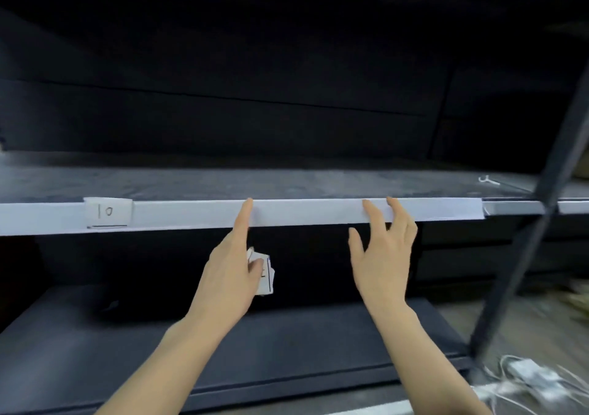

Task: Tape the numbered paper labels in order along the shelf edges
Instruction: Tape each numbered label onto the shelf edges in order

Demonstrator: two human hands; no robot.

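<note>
A white strip covers the front edge of the shelf (302, 212). A paper label marked 10 (107, 212) is stuck on it at the left. My left hand (234, 264) points its index finger up onto the strip while its other fingers curl round a small bundle of paper labels (264, 272) below the edge. My right hand (381, 255) is spread open, with two fingertips touching the strip further to the right. No tape is visible in either hand.
A dark lower shelf (223, 351) lies under my forearms. A black diagonal upright (522, 239) crosses the right side. A small white hook-like piece (487, 180) lies on the upper shelf at the right. White cables (529, 379) lie on the floor at bottom right.
</note>
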